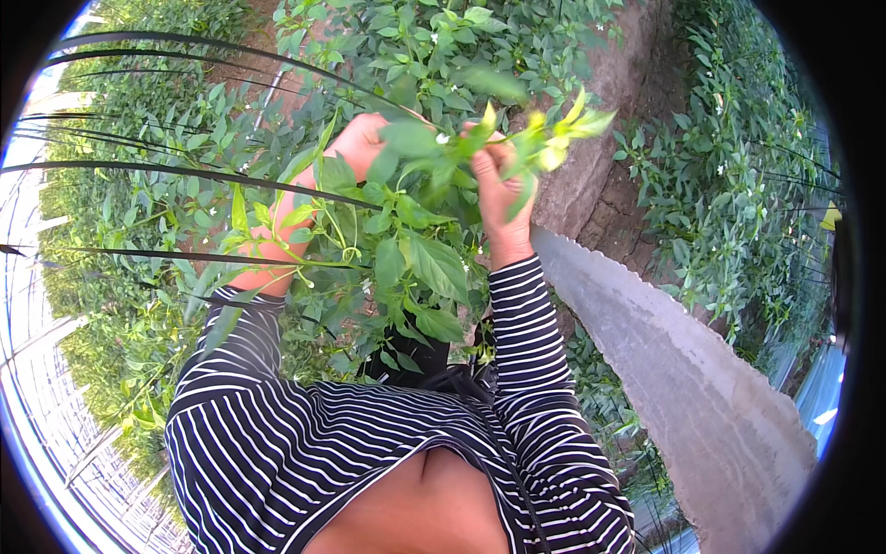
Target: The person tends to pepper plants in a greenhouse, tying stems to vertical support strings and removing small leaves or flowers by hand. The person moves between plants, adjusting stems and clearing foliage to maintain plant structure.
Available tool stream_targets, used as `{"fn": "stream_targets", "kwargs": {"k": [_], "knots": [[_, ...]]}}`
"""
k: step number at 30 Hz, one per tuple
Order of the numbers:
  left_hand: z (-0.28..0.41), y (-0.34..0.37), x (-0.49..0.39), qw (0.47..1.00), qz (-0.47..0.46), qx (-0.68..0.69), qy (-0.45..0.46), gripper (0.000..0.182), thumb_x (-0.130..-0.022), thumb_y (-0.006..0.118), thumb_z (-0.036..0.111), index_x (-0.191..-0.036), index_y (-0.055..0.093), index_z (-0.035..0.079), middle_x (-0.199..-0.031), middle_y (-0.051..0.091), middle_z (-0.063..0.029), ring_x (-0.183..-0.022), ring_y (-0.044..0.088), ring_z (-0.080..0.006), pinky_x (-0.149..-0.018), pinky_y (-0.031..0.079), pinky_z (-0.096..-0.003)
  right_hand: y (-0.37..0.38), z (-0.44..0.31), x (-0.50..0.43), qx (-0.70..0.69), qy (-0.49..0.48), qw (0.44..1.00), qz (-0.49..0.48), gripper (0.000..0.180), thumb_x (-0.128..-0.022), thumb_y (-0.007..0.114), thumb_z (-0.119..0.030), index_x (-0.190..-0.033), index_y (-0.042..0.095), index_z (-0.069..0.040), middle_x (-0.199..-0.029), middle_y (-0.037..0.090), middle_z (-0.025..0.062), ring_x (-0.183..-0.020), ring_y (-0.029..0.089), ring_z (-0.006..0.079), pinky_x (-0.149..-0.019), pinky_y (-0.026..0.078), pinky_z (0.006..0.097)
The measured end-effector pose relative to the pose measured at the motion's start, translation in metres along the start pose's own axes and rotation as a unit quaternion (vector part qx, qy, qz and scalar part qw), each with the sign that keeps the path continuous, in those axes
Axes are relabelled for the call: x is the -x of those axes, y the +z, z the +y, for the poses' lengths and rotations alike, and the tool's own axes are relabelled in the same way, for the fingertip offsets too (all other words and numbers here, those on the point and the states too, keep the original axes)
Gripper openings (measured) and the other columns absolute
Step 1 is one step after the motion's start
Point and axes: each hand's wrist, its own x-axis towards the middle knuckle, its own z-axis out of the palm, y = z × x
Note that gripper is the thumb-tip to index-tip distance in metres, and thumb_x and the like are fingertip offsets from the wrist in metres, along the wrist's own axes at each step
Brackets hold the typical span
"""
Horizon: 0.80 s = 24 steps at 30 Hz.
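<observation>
My right hand point(504, 181) has its thumb and fingers closed around a leafy shoot of a pepper plant point(432, 266). The shoot's pale yellow-green tip point(554, 142) sticks out past the hand and is blurred. My left hand point(361, 144) is among the leaves on the other side of the same plant. Its fingers are partly hidden by a blurred leaf, so what it holds cannot be told. A black support string point(277, 54) slants in from the upper left and ends close to the left fingertips. A small white flower point(442, 138) shows between the hands.
More black strings point(201, 179) cross over the left forearm. Dense pepper rows point(720, 166) grow on both sides. A grey concrete strip point(664, 360) runs along the right, beside bare soil point(609, 208). Blue plastic sheeting point(820, 395) hangs at the far right.
</observation>
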Motion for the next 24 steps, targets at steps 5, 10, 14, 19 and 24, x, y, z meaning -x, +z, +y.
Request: {"fn": "stream_targets", "kwargs": {"k": [5,10,14,19,24], "knots": [[0.029,0.001,-0.003,0.968,0.186,0.166,-0.035,0.014,-0.093,0.055,0.006,-0.106,0.056,0.002,-0.098,0.061,-0.0055,-0.093,0.060,-0.0139,-0.088,0.049,-0.0303,0.014,-0.006,-0.022,0.018,0.001,0.994,0.110,0.017,-0.092,0.060,-0.009,-0.104,0.063,0.002,-0.097,0.066,0.0069,-0.086,0.063,0.0124,-0.074,0.052,0.0254],[0.027,0.000,-0.002,0.966,0.179,0.184,-0.040,0.032,-0.085,0.067,0.007,-0.112,0.051,0.005,-0.104,0.059,-0.0045,-0.101,0.057,-0.0155,-0.091,0.047,-0.0323,0.045,-0.026,-0.059,0.092,0.061,0.991,0.076,0.023,-0.088,0.065,-0.013,-0.104,0.065,0.004,-0.087,0.068,0.0065,-0.072,0.064,0.0124,-0.063,0.051,0.0237],[0.049,0.001,0.002,0.908,0.305,-0.279,0.075,0.082,-0.065,0.086,0.027,-0.130,0.041,0.008,-0.133,0.040,-0.0107,-0.121,0.044,-0.0225,-0.097,0.042,-0.0367,0.082,-0.011,-0.067,0.258,-0.044,0.965,-0.021,0.020,-0.080,0.070,-0.017,-0.089,0.071,0.000,-0.072,0.070,0.0100,-0.063,0.064,0.0125,-0.062,0.051,0.0273],[0.034,-0.012,0.019,0.932,0.347,-0.038,0.095,0.061,-0.072,0.082,0.029,-0.119,0.053,0.004,-0.121,0.049,-0.0118,-0.106,0.055,-0.0248,-0.087,0.049,-0.0372,0.089,-0.005,-0.036,0.309,-0.161,0.926,-0.141,0.028,-0.066,0.071,0.006,-0.090,0.070,-0.006,-0.082,0.068,0.0084,-0.071,0.066,0.0239,-0.067,0.052,0.0321],[0.067,0.004,0.042,0.911,0.399,0.097,0.028,0.028,-0.084,0.069,0.014,-0.107,0.059,0.000,-0.087,0.063,-0.0048,-0.078,0.064,-0.0187,-0.080,0.052,-0.0327,0.085,0.023,-0.015,0.281,-0.192,0.916,-0.212,0.031,-0.071,0.068,0.000,-0.102,0.064,-0.003,-0.091,0.065,0.0123,-0.085,0.063,0.0248,-0.074,0.050,0.0347]]}}
